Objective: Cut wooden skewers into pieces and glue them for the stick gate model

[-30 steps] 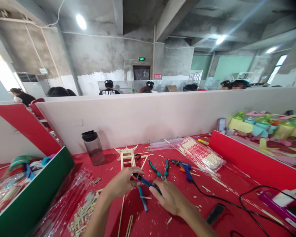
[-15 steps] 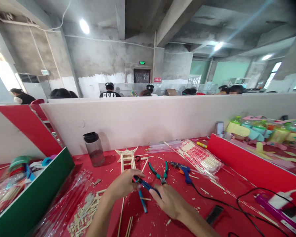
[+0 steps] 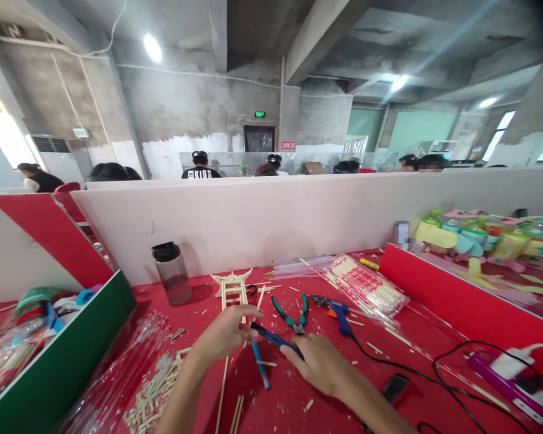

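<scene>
My left hand (image 3: 224, 334) is closed around a thin wooden stick (image 3: 261, 298), which slants up past its fingertips. In my right hand (image 3: 319, 361) is a slim dark blue tool (image 3: 276, 339) that looks like a utility knife. Its far end lies close to the left fingers and the stick; whether it touches them I cannot tell. A small wooden frame model (image 3: 233, 292) lies behind my left hand, partly hidden by it. Below the hands is a blue pen-like rod (image 3: 261, 367) with a short stick across it. Green-handled pliers (image 3: 298, 325) lie spread just beyond my right hand.
A blue glue gun (image 3: 341, 316) with a black cord lies to the right, near bagged sticks (image 3: 371, 286). Cut wood pieces (image 3: 156, 392) are heaped at left. A dark bottle (image 3: 172, 274) stands by the white partition (image 3: 253, 211). A purple power strip (image 3: 507, 386) sits at right.
The stick in my left hand now stands up more visibly past the fingers. The blue tool and my right hand have shifted slightly right, away from the left fingers.
</scene>
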`<state>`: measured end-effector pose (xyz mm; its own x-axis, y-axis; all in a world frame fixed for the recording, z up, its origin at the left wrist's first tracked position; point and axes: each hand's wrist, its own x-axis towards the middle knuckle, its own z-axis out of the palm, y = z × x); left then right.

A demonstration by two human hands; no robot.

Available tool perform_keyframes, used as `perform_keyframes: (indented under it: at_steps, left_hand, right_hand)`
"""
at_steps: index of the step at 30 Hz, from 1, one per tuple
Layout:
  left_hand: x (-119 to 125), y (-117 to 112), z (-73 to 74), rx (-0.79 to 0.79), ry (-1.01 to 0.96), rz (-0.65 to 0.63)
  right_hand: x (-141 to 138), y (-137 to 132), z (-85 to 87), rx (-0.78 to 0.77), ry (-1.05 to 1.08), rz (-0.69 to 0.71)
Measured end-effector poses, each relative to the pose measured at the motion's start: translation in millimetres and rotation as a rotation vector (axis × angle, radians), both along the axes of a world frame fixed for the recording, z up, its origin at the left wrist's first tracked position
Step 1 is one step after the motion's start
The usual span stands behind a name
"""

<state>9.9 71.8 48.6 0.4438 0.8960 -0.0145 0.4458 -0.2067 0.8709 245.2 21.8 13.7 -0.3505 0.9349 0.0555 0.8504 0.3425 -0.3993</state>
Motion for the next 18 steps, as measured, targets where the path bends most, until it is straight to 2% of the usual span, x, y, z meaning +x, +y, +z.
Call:
perform_keyframes:
  at_steps: [5, 9, 14, 18]
  left_hand:
    - [-2.0, -2.1, 7.9, -0.048, -0.187, 0.001]
    - [0.3, -7.3, 15.6, -0.079, -0.303, -0.015]
    - [4.0, -7.8, 13.0, -0.134, -0.362, -0.032]
    - [4.6, -6.6, 8.2, -0.145, -0.375, -0.054]
  right_hand:
    - [23.1, 3.1, -5.3, 0.031, 0.011, -0.129]
    - [35.7, 16.7, -9.2, 0.116, -0.005, -0.274]
    - [25.9, 30.8, -18.1, 0.126, -0.110, -0.387]
    - [12.3, 32.3, -30.4, 0.107, -0.161, -0.404]
